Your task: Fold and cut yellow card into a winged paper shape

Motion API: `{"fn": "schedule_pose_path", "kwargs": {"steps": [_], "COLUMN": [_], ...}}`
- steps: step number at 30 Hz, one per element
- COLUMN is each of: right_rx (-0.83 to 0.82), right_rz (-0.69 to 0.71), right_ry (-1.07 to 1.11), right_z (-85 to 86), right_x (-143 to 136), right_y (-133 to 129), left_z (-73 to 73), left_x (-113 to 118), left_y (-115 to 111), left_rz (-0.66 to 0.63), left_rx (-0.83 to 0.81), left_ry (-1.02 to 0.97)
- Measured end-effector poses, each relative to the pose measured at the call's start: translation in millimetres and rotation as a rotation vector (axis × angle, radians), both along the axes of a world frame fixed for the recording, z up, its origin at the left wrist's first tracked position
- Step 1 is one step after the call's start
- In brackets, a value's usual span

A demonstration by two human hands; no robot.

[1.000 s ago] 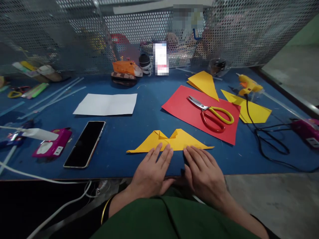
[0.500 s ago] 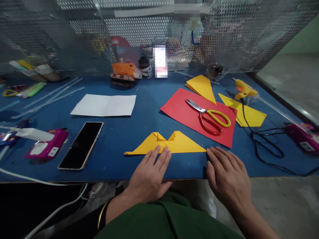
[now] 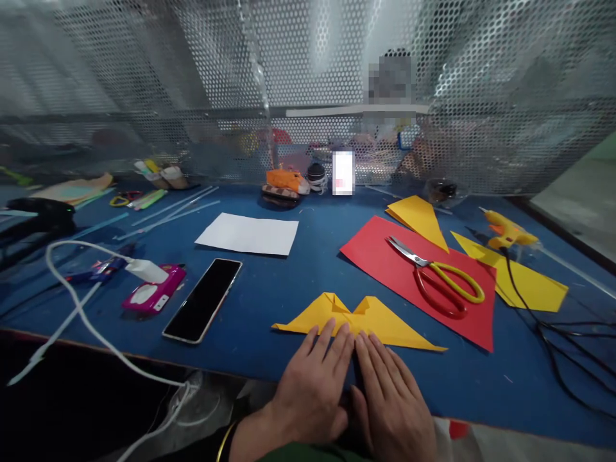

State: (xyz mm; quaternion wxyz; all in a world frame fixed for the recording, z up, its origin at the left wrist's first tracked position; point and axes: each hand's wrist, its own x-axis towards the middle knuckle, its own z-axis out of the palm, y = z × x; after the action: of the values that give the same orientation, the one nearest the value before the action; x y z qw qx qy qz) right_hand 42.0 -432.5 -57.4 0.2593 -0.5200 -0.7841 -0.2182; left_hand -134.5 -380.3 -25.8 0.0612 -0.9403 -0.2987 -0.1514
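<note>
Head view: a blue counter spans the frame; a red sheet lies right of centre. Folded yellow paper lies at lower centre. Left hand and right hand touch its near edge, fingers extended, unclenched.

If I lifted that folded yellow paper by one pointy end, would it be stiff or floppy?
The folded yellow paper would probably feel light, since it looks like thin sheet. The folds beside its notch may make the middle somewhat stiffer. Its narrow ends, though, would likely bend easily, because they taper to points.
</note>
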Motion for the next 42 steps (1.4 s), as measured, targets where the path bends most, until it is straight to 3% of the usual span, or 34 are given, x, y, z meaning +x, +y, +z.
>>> {"fn": "schedule_pose_path", "kwargs": {"steps": [9, 21, 26, 28, 30, 32, 36, 42], "right_rx": [-0.038, -0.095, -0.095, -0.088, -0.080, -0.073, -0.067, -0.093], "right_rz": [-0.017, -0.026, -0.017, -0.007, -0.002, -0.009, -0.004, 0.050], "right_ry": [-0.068, -0.065, -0.086, -0.078, -0.045, 0.016, 0.097, 0.071], "right_z": [1.1, 3.2, 4.0, 5.5, 8.2, 12.2, 21.0, 25.9], "right_x": [6.2, 5.1, 5.4, 4.8, 3.5, 1.6, -4.4, -7.2], "right_y": [-2.5, -5.5, -5.0, -4.6, -4.1, -3.6, -1.3, 3.2], "left_z": [6.3, 15.4, 18.9, 19.2, 17.4, 13.8, 6.4, 5.0], "left_x": [-28.7, -82.5, -60.4, -44.5, -30.6, -21.5, -16.8, -19.7], "left_y": [1.1, -3.6, -9.4, -7.1, -2.6, 1.7, 3.8, 4.5], "left_rz": [0.104, 0.247, 0.305, 0.202, 0.003, -0.077, -0.076, -0.096], "left_rx": [0.157, 0.123, 0.144, 0.131, 0.058, -0.032, -0.153, -0.181], "left_ry": [-0.054, 0.035, -0.092, -0.127, -0.088, -0.030, 0.023, 0.060]}}
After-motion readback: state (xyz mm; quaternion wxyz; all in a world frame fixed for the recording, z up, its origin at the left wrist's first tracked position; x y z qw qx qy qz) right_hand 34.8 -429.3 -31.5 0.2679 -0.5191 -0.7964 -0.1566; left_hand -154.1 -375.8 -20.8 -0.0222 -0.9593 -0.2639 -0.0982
